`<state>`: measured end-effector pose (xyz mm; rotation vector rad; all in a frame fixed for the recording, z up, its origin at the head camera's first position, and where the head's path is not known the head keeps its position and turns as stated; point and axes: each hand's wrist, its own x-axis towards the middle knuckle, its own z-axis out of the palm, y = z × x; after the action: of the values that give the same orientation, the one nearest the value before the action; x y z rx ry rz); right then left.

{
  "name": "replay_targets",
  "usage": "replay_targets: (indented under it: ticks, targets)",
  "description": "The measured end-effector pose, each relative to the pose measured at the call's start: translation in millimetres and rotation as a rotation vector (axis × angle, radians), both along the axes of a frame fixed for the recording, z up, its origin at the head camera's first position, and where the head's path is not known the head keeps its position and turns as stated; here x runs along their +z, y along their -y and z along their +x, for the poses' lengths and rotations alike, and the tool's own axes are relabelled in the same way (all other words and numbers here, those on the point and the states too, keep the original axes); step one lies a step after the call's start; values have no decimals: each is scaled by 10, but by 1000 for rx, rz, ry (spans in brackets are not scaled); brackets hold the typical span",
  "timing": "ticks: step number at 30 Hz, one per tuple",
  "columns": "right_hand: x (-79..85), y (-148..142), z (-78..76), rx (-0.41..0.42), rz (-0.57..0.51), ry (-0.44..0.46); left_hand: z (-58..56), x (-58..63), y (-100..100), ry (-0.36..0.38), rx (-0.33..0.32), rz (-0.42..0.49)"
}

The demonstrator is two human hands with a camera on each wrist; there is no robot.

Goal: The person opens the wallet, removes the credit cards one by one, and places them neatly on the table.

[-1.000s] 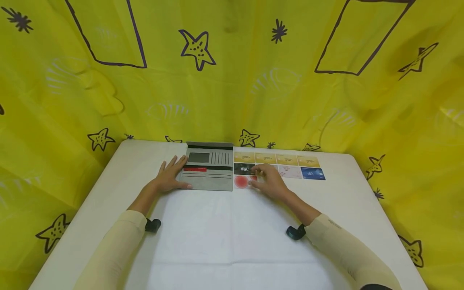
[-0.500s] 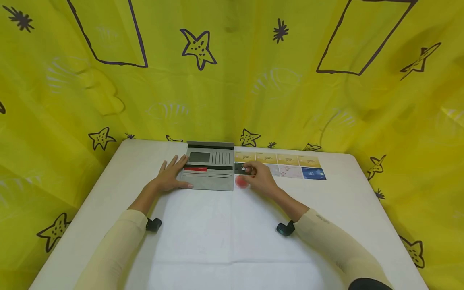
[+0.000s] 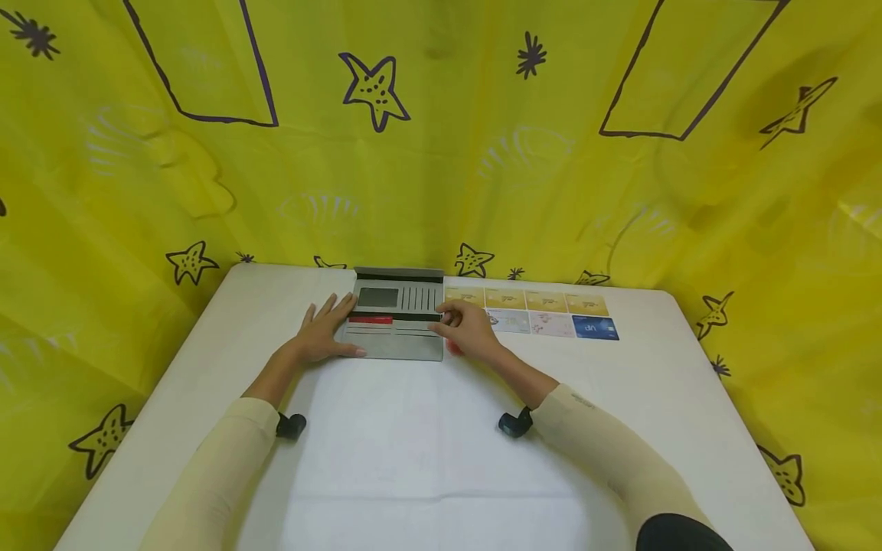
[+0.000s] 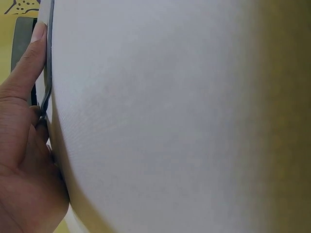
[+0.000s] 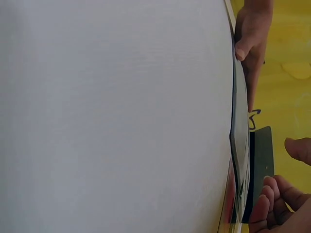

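Observation:
A grey, flat, wallet-like card holder with slots and a dark window lies at the back of the table. A red strip shows in its middle slot. My left hand rests spread along the holder's left edge, thumb at the lower corner. At the right edge, my right hand has its thumb and forefinger over the holder. In the right wrist view its thumb stands apart from the bent fingers, with nothing visible between them. This hand hides the black card and most of the red-dotted card.
Right of the holder lie rows of cards: several gold cards behind, then a silver card, a pink floral card and a blue VIP card. A yellow curtain hangs behind the white table.
My right hand has moved left, from over the black and red-dotted cards to the holder's right edge. The black card has gone from sight behind it. My left hand stays put.

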<state>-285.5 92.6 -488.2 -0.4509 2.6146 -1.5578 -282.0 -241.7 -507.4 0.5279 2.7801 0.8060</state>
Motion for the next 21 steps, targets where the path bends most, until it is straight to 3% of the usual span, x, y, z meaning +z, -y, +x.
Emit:
replay_targets:
  ticks: [12, 16, 21]
  targets:
    - [0, 320, -124, 51, -52, 81, -14, -3, 9, 3, -2, 5]
    - [-8, 396, -131, 101, -34, 95, -21, -26, 8, 13, -5, -12]
    - [-32, 491, -167, 100, -1, 83, -27, -21, 6, 14, 0, -17]
